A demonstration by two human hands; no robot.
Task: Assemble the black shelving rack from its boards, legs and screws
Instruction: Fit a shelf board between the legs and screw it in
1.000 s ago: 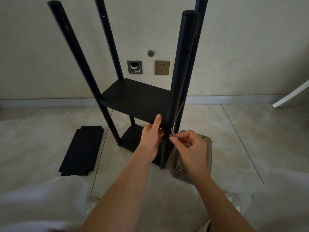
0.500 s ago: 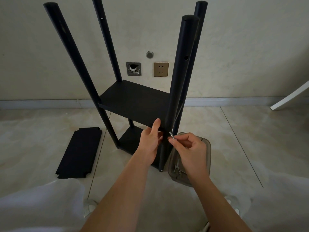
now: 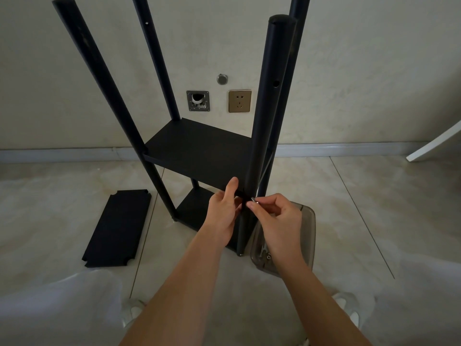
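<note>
— Where are your hands right now?

— Your left hand [image 3: 224, 211] reaches forward from a straight forearm and grips the near edge of the middle board [image 3: 199, 151], thumb up on top, fingers curled underneath, just beside the near right leg [image 3: 264, 126]. Your right hand [image 3: 277, 216] comes in from the right, wrist bent, with thumb and forefinger pinching a small silver screw [image 3: 254, 199] against that leg where the board meets it; the other fingers are curled loosely.

— And the rack itself?

— The black shelving rack [image 3: 194, 156] stands on the floor [image 3: 374, 208] in front of you: four legs upright, a lower board [image 3: 192, 211] near the floor and the middle board above it. The legs' upper halves are bare, with screw holes showing.

— What lies around it?

— A loose black board [image 3: 117, 228] lies flat on the tiles to the left. A clear brownish plastic tray [image 3: 306, 236] sits just right of the near leg, partly under your right wrist, with a few small metal parts inside. On the far wall are a gold socket [image 3: 239, 101], a metal-framed opening [image 3: 198, 101] and a round cap [image 3: 221, 78]. A white slanted leg [image 3: 434, 143] enters at far right.
</note>
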